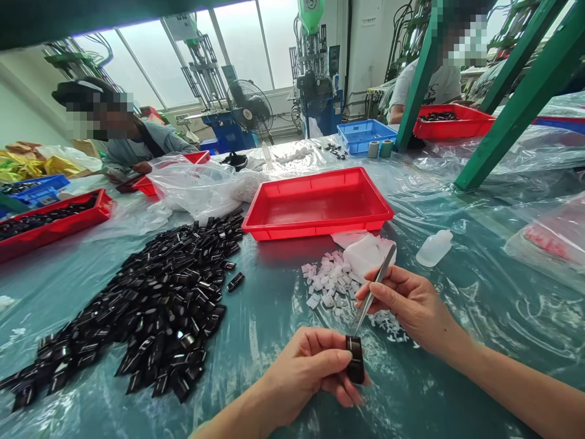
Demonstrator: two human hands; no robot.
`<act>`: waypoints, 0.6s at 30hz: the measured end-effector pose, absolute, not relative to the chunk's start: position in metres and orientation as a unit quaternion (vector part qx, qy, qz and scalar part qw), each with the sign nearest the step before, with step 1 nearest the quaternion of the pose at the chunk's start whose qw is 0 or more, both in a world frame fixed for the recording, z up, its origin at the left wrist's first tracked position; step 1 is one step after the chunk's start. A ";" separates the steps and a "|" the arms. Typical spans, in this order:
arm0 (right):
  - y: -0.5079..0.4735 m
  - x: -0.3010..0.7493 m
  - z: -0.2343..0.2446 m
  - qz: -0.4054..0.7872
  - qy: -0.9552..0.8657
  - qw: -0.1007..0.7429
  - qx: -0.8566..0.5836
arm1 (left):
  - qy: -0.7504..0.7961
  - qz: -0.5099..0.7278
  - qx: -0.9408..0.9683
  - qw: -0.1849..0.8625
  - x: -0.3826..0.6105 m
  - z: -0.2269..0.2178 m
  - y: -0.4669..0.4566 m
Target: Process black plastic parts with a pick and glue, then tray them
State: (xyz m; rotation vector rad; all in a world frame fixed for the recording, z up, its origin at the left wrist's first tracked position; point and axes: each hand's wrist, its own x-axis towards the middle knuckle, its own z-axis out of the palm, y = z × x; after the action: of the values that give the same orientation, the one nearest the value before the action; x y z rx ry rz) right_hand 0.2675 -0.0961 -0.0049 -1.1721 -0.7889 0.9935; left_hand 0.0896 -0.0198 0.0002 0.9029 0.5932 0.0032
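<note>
Film (475, 222) covering tabletop (256, 341); red tray (320, 230) sitting near black pile (169, 286). Fan (249, 110) standing by windows (237, 42). Left hand (311, 366) holding black part (354, 366) above tabletop; right hand (406, 305) pinching tweezers (377, 280) at its top.

We observe tall, pale windows (242, 30) across the far side, bright with light. We note an off-white wall (18, 110) at left, a black fan (249, 107) before the windows, slanting green posts (516, 103) at right, and a worktable (260, 317) under clear plastic sheeting (484, 244).
</note>
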 end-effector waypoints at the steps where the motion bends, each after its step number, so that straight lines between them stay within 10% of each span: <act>1: -0.097 0.267 -0.005 0.437 -0.349 0.651 -0.513 | 0.284 0.003 0.430 0.857 0.089 0.000 -0.020; 18: -0.097 0.268 -0.011 0.422 -0.337 0.667 -0.514 | 0.290 0.004 0.427 0.857 0.089 0.001 -0.021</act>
State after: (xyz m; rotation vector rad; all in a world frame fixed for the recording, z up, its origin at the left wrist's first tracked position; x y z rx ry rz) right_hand 0.2682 -0.0972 -0.0114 -1.1590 -0.7602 0.9521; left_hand 0.0894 -0.0209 0.0008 0.8976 0.6089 0.0079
